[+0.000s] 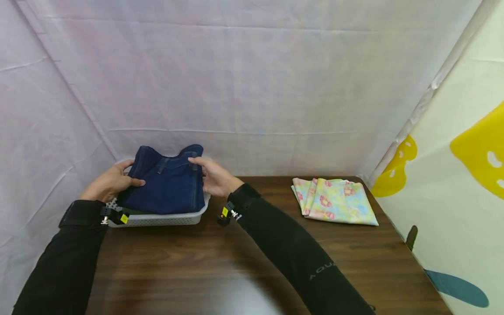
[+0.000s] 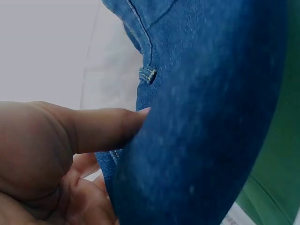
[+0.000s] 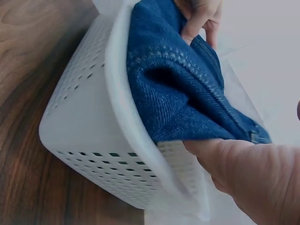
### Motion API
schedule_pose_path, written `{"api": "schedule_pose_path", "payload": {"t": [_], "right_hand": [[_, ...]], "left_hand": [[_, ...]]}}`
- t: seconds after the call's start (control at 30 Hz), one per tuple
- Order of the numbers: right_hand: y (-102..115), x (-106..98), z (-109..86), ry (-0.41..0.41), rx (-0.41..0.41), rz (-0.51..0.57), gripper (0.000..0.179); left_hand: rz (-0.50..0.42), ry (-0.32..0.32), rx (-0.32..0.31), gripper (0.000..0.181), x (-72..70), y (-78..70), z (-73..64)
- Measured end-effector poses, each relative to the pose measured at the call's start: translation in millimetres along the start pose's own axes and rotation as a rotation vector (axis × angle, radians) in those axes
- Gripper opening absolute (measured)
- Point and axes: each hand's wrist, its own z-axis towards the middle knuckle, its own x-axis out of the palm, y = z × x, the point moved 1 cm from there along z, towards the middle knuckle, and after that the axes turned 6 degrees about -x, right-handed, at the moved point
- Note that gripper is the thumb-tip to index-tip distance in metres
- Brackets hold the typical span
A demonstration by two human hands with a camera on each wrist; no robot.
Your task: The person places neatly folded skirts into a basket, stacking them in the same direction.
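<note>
A folded pair of dark blue denim jeans, with belt loops and stitching showing, lies over the top of a white perforated plastic basket. My left hand grips its left side, the thumb in front and the other fingers behind the denim. On the right edge my right hand pinches the fold; in the right wrist view its thumb side meets the cloth by the basket's rim. Green fabric shows beneath the jeans in the left wrist view.
A folded pastel cloth with pink flowers lies at the right on the brown wooden table. Pale fabric walls stand behind and to the left, and a yellow-patterned sheet hangs along the right edge.
</note>
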Motion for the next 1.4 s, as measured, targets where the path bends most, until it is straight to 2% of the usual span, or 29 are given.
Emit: {"api": "schedule_pose_path", "payload": {"t": [0.17, 0.3, 0.4, 0.47, 0.57, 0.67, 0.83, 0.97, 1.13, 1.3, 1.4], "right_hand": [[-7, 0, 0.1, 0.01, 0.024, -0.003, 0.094], [-8, -3, -6.9, 0.033, 0.015, -0.129, 0.087], [-6, -7, -13.5, 0.015, -0.03, -0.266, 0.074], [-4, -11, -18.4, -0.005, -0.082, -0.342, 0.069], [-3, -20, -24.3, -0.012, -0.165, -0.409, 0.058], [-4, -28, -29.7, -0.007, -0.225, -0.449, 0.049], [-6, -37, -39.3, 0.012, -0.293, -0.489, 0.04], [-6, -45, -49.5, 0.008, -0.349, -0.58, 0.034], [-7, -63, -66.1, -0.015, -0.393, -0.717, 0.032], [-8, -80, -84.4, -0.016, -0.433, -0.837, 0.028], [-5, -90, -97.5, -0.017, -0.465, -0.945, 0.027]], "left_hand": [[0.064, -0.036, -0.009, 0.097, -3.6, 12.0, 3.3], [0.05, -0.075, -0.029, 0.092, 1.7, 19.3, 6.4], [0.083, -0.111, -0.036, 0.088, 6.6, 16.4, 3.6], [0.137, -0.14, -0.029, 0.085, 10.5, 11.4, 0.5], [0.18, -0.189, -0.003, 0.081, 18.8, 4.0, 0.9], [0.204, -0.222, 0.036, 0.076, 31.0, -2.1, 2.5], [0.219, -0.236, 0.132, 0.066, 53.0, -11.6, -0.6], [0.258, -0.275, 0.209, 0.059, 71.9, -24.5, -4.4], [0.31, -0.269, 0.232, 0.054, 98.8, -40.1, -8.2], [0.279, -0.234, 0.265, 0.05, 123.2, -51.8, -11.8], [0.272, -0.229, 0.284, 0.047, 139.1, -59.1, -12.4]]}}
